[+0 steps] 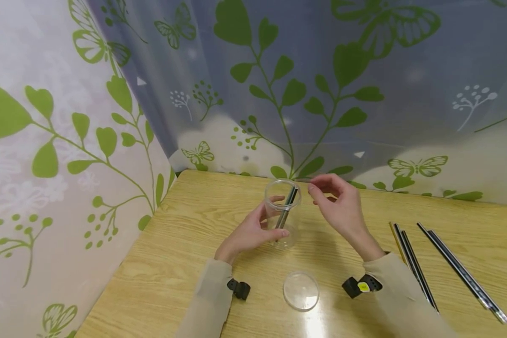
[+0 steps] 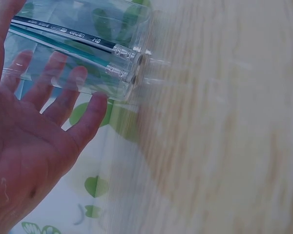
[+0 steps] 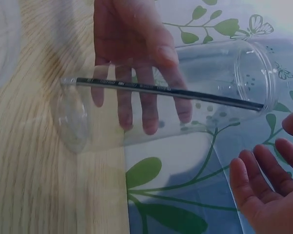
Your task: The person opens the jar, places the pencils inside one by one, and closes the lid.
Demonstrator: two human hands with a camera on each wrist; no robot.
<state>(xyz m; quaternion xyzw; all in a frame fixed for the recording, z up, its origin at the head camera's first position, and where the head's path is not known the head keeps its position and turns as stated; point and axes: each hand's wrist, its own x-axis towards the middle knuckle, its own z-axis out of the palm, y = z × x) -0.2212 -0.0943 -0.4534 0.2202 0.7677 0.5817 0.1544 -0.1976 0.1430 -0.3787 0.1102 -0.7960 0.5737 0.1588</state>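
Observation:
A clear plastic jar (image 1: pixel 295 230) stands on the table without its lid. Two pencils lean inside it; the left wrist view shows a black pencil (image 2: pixel 68 33) marked HB and a green pencil (image 2: pixel 63 47), their ferrule ends at the jar's base. My left hand (image 1: pixel 251 231) holds the jar from the left, thumb in front and fingers behind. Just right of the rim is my right hand (image 1: pixel 340 202), fingers loosely bent and holding nothing; in the right wrist view this hand (image 3: pixel 271 187) is apart from the jar's mouth.
A round clear lid (image 1: pixel 301 292) lies on the table in front of the jar. More pencils (image 1: pixel 411 263) lie by the right forearm, with another group of pencils (image 1: pixel 460 270) farther right. A patterned curtain (image 1: pixel 245 117) hangs behind the table.

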